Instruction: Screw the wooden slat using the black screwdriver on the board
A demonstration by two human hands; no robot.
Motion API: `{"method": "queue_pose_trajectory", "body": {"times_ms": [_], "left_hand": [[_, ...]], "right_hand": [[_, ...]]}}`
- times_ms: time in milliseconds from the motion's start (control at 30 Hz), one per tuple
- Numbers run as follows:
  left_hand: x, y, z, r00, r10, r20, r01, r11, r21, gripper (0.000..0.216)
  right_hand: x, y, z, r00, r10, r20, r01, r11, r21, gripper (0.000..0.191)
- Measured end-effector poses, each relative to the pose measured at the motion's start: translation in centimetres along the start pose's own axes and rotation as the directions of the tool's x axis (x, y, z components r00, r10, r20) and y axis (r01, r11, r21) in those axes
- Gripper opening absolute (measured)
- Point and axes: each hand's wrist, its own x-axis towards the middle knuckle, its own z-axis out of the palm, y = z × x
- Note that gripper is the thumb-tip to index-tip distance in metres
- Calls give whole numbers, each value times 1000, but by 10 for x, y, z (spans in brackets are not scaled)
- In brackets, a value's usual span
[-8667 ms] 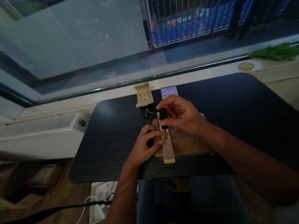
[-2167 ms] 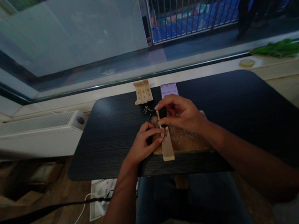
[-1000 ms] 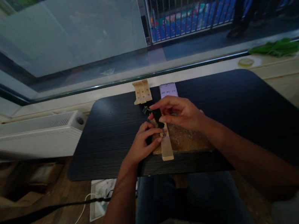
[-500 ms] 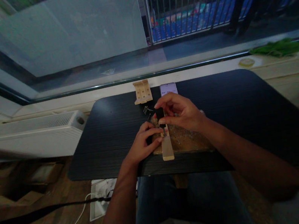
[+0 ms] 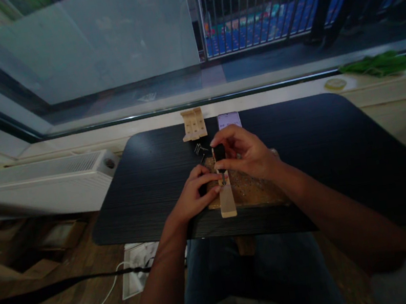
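My right hand (image 5: 246, 151) pinches the black handle of a screwdriver (image 5: 219, 153), which stands upright with its shaft pointing down. The tip meets a small pale wooden piece (image 5: 228, 204) whose near end juts past the board's front edge. At the left, my left hand (image 5: 193, 193) is closed on that wooden piece, thumb and forefinger close around the spot where the tip sits. Whether a screw is under the tip I cannot make out. Beneath lies a worn brown board (image 5: 256, 192) with many small holes, partly covered by my right hand.
Several loose screws (image 5: 198, 148) lie beyond my left hand on the black table (image 5: 134, 184). Farther back are pale wooden pieces with holes (image 5: 193, 124) and a phone (image 5: 229, 119). A radiator (image 5: 37, 187) stands at left; a green bundle (image 5: 377, 64) rests on the sill.
The screwdriver handle has turned and shifted very slightly right between my right fingers. My left hand and the wooden piece stay in place.
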Motion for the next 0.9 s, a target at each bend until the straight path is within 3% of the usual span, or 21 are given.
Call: {"method": "queue_pose_trajectory", "body": {"times_ms": [267, 533, 900], "left_hand": [[0, 2, 0, 1000, -11, 3, 11, 1000, -10, 27], [0, -2, 1, 1000, 2, -1, -2, 1000, -8, 29], [0, 0, 1, 1000, -8, 6, 8, 1000, -20, 28]], "right_hand": [[1, -1, -1, 999, -40, 1, 40, 998, -49, 29], [-1, -5, -2, 993, -55, 106, 61, 996, -61, 27], [-2, -6, -2, 982, -18, 190, 1, 996, 86, 28]]}}
